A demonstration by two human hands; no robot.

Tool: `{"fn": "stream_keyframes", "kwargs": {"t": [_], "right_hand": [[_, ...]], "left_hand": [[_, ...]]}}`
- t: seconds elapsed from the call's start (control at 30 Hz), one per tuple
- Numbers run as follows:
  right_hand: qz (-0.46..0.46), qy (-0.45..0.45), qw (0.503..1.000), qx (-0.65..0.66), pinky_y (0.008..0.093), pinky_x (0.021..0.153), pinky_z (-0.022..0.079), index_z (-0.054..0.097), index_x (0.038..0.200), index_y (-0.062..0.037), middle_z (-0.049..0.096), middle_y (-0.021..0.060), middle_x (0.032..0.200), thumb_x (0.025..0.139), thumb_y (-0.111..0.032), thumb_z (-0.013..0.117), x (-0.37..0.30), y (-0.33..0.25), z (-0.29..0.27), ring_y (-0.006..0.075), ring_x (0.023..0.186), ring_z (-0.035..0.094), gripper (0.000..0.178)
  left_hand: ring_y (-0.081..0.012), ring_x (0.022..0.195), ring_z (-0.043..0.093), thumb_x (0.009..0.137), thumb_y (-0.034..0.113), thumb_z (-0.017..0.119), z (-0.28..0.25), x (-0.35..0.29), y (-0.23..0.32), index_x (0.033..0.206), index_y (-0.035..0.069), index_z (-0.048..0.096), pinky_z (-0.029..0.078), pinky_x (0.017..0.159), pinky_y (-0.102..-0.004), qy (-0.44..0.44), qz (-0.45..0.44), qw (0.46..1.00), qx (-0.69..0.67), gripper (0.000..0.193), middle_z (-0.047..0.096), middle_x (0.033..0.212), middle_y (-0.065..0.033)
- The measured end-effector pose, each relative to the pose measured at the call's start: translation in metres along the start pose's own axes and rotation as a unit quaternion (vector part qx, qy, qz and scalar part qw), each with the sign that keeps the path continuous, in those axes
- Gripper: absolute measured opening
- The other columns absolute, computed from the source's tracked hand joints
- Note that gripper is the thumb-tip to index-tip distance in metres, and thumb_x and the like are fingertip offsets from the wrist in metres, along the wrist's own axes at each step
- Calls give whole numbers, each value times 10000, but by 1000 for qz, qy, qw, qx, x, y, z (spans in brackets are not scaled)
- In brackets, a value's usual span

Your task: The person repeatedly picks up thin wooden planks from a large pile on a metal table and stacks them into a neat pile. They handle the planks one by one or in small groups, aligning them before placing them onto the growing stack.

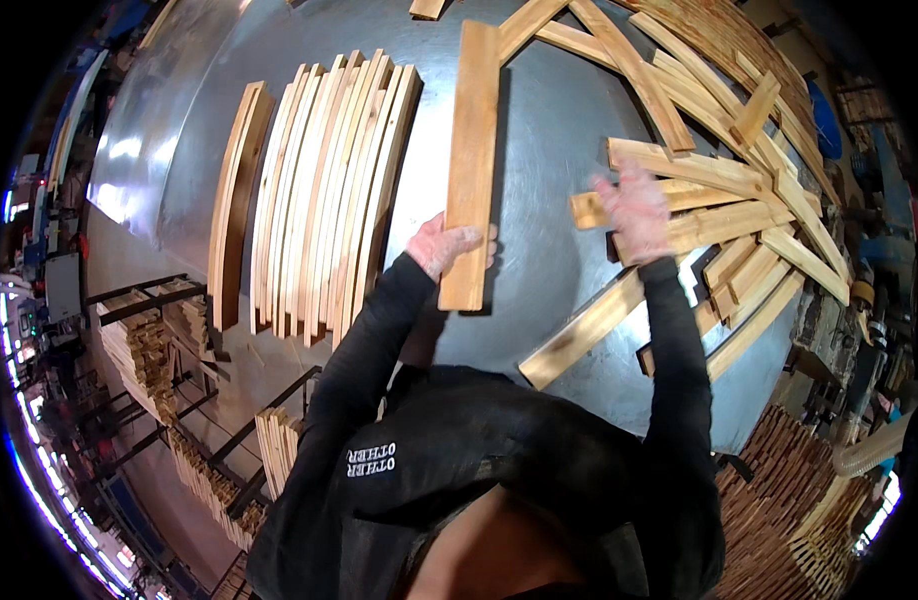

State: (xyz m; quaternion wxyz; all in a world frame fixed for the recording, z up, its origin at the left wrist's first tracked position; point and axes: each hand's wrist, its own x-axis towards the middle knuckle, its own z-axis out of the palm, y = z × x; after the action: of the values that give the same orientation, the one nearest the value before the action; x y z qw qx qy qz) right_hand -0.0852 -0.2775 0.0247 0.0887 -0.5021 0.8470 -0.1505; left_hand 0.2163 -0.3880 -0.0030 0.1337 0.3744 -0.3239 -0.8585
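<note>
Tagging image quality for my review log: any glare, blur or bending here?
Head view: bright glare on the table, notably at its far left; right hand motion-blurred, left hand crisper; board row at left bowed by the fisheye; corners black.

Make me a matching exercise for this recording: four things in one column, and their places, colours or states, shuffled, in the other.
Column one
1. Left hand
2. Right hand
3. Row of slats
4. Tabletop

Column two
A. Grey and shiny
B. Holding a single board close to its near end
C. Blurred, at the jumbled boards on the right
D. Set side by side, left of the single board

Right pairs: 1-B, 2-C, 3-D, 4-A
</note>
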Motion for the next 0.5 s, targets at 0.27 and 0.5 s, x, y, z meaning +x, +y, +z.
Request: {"fn": "stream_keyframes", "kwargs": {"t": [0.27, 0.5], "right_hand": [[145, 34, 955, -256, 507, 1153, 190, 288, 1507, -96, 328, 211, 1527, 756, -671, 634, 173, 77, -8, 367, 1410, 305, 1007], [80, -75, 958, -265, 512, 1099, 267, 319, 1434, -49, 503, 253, 1349, 728, -456, 721, 246, 132, -15, 362, 1307, 452, 909]], "left_hand": [[-388, 1007, 648, 895, 366, 577, 17, 114, 102, 1376, 184, 460, 517, 860, -495, 252, 108, 681, 679, 526, 625, 1175, -229], [-361, 1151, 567, 733, 519, 754, 83, 296, 203, 1313, 111, 417, 470, 893, -533, 291, 135, 594, 738, 785, 561, 1210, -217]]}}
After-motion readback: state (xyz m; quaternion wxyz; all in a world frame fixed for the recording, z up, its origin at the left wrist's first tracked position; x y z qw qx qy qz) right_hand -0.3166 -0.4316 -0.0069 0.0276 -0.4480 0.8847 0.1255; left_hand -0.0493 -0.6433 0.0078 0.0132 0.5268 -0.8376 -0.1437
